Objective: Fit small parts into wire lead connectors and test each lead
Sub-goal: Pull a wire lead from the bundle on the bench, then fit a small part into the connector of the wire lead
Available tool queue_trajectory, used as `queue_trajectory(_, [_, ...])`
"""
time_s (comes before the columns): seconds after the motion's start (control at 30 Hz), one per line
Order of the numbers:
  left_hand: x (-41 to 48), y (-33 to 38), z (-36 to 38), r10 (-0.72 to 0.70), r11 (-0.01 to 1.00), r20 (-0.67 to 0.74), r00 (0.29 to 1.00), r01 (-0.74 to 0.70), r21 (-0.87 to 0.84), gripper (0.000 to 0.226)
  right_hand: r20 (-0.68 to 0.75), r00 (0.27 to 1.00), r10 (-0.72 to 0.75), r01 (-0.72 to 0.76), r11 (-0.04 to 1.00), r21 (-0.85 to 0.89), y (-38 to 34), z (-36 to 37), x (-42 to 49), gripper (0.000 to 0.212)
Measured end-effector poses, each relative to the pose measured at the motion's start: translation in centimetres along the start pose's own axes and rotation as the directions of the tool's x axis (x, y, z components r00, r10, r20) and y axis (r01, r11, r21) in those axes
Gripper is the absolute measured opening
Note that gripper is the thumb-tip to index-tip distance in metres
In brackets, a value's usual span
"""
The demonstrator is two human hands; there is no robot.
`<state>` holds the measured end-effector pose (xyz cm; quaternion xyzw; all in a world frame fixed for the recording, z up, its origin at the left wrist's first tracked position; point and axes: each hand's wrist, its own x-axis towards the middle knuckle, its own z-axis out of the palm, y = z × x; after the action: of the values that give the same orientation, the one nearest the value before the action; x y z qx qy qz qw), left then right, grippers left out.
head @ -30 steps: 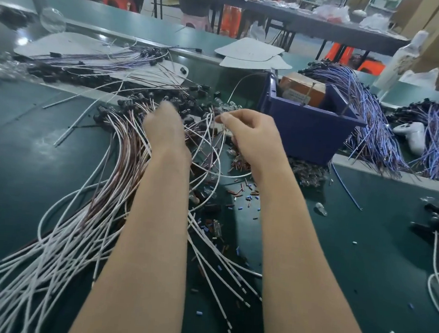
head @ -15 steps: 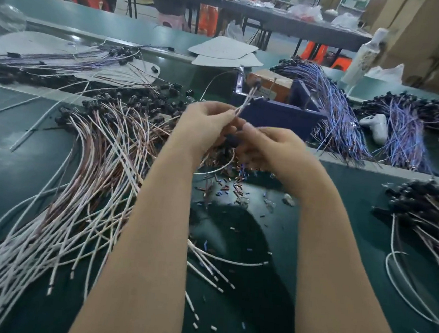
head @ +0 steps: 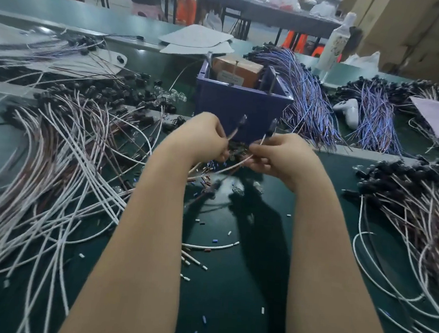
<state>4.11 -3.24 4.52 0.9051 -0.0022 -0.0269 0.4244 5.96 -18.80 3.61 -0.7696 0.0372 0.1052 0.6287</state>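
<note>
Your left hand (head: 199, 138) pinches one lead (head: 235, 130), your right hand (head: 284, 158) a second lead (head: 270, 131); both stick up just above your curled fingers (head: 216, 129).

Table mat (head: 231, 304) showing dark green; leads (head: 63, 169) running white and brown, connectors (head: 108, 93) black; bin (head: 240, 107) reading navy; far bundle (head: 306, 94) purple-blue.

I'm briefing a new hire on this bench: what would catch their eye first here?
The left hand and right hand meet at centre, each pinching a lead whose dark tip points up before the blue bin. A mass of white and brown wires fans out across the left of the table, and purple wires drape by the bin's right side.
</note>
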Motion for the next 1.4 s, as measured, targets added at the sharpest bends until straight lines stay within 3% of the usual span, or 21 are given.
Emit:
queue_trajectory(0.07, [0.3,-0.2,-0.4,-0.003,0.997,-0.055,0.998,-0.001,-0.079,0.024,-0.001,0.996,0.093,-0.093,0.991,-0.100,0.5,-0.3,0.0,0.013])
queue_trajectory(0.17, [0.2,-0.3,-0.4,0.057,0.987,-0.121,0.991,-0.074,-0.140,0.018,-0.055,0.985,0.165,-0.172,0.877,-0.448,0.7,-0.6,-0.4,0.026])
queue_trajectory(0.27, [-0.1,0.0,0.3,0.126,0.982,-0.103,0.987,-0.139,-0.129,0.016,-0.191,0.981,-0.043,-0.084,0.788,-0.610,0.2,-1.3,-0.2,0.037])
queue_trajectory(0.3, [-0.2,0.2,0.5,0.144,0.979,-0.097,0.985,-0.156,-0.130,0.015,-0.220,0.966,-0.135,-0.008,0.836,-0.548,-0.1,-1.4,0.0,0.039])
queue_trajectory(0.37, [-0.4,0.8,0.8,0.177,0.972,-0.089,0.980,-0.189,-0.142,0.011,-0.175,0.968,-0.179,0.141,0.967,-0.212,-0.9,-1.4,-0.1,0.039])
queue_trajectory(0.4, [-0.4,1.0,1.0,0.195,0.967,-0.085,0.977,-0.206,-0.152,0.008,-0.090,0.982,-0.166,0.164,0.986,-0.035,-1.0,-1.0,-0.1,0.036])
queue_trajectory(0.47, [-0.5,1.3,1.4,0.216,0.959,-0.074,0.974,-0.225,-0.173,0.006,0.014,0.978,-0.207,0.205,0.974,0.094,-0.6,-0.4,0.1,0.025])
queue_trajectory(0.6, [-0.5,0.6,0.9,0.163,0.982,-0.022,0.986,-0.164,-0.094,0.015,-0.413,0.886,-0.209,0.367,0.861,0.352,-0.3,-1.8,0.8,0.024])
queue_trajectory(0.67, [-0.5,0.1,0.3,0.133,0.986,-0.046,0.990,-0.137,-0.093,0.019,-0.495,0.866,-0.070,0.375,0.746,0.550,-0.3,-3.0,0.6,0.028])
queue_trajectory(0.7, [-0.4,0.1,0.1,0.125,0.986,-0.088,0.988,-0.134,-0.095,0.019,-0.470,0.883,-0.019,0.318,0.760,0.566,-0.3,-3.2,0.4,0.031])
queue_trajectory(0.73, [-0.3,0.1,0.0,0.122,0.987,-0.140,0.983,-0.135,-0.089,0.019,-0.406,0.914,-0.004,0.212,0.858,0.468,-0.4,-3.2,0.0,0.034])
queue_trajectory(0.8, [-0.1,0.5,0.1,0.123,0.988,-0.239,0.963,-0.141,-0.058,0.020,-0.211,0.977,-0.025,0.021,1.000,-0.023,-1.0,-2.4,-1.1,0.040])
queue_trajectory(0.87, [-0.1,0.8,0.2,0.151,0.988,-0.300,0.942,-0.148,0.035,0.020,-0.104,0.973,-0.207,0.162,0.929,-0.332,-2.3,-1.3,-1.9,0.034])
queue_trajectory(0.93, [-0.3,1.3,0.0,0.214,0.975,-0.294,0.932,-0.189,0.113,0.019,-0.144,0.827,-0.544,0.415,0.762,-0.497,-3.9,-0.5,-2.5,0.022])
queue_trajectory(1.0, [-0.8,2.0,-0.2,0.296,0.954,-0.252,0.921,-0.271,0.129,0.018,-0.084,0.740,-0.668,0.478,0.609,-0.633,-4.5,-0.1,-2.8,0.017])
queue_trajectory(1.1, [-1.1,2.6,-0.2,0.371,0.928,-0.280,0.885,-0.340,0.155,0.018,0.046,0.857,-0.513,0.415,0.635,-0.651,-3.6,-0.2,-2.3,0.023])
queue_trajectory(1.2, [-0.5,2.6,-0.2,0.288,0.951,-0.523,0.802,-0.173,0.258,0.020,-0.022,0.831,-0.555,0.433,0.672,-0.601,-3.2,-0.4,-1.9,0.022])
queue_trajectory(1.27, [-0.4,2.0,-0.9,0.184,0.981,-0.689,0.701,-0.086,0.174,0.022,-0.113,0.818,-0.564,0.434,0.733,-0.524,-3.2,-0.6,-1.5,0.026])
queue_trajectory(1.3, [-0.3,1.7,-1.2,0.116,0.993,-0.691,0.714,-0.075,0.090,0.026,-0.144,0.827,-0.544,0.431,0.777,-0.459,-3.1,-0.7,-1.3,0.029])
queue_trajectory(1.33, [-0.2,1.3,-1.4,0.040,0.998,-0.619,0.784,-0.064,-0.015,0.034,-0.164,0.840,-0.517,0.423,0.814,-0.398,-3.1,-0.8,-1.2,0.031])
queue_trajectory(1.4, [-0.2,1.1,-0.9,-0.111,0.972,-0.315,0.942,0.037,-0.233,0.050,-0.158,0.877,-0.453,0.392,0.867,-0.309,-2.9,-0.8,-1.0,0.033])
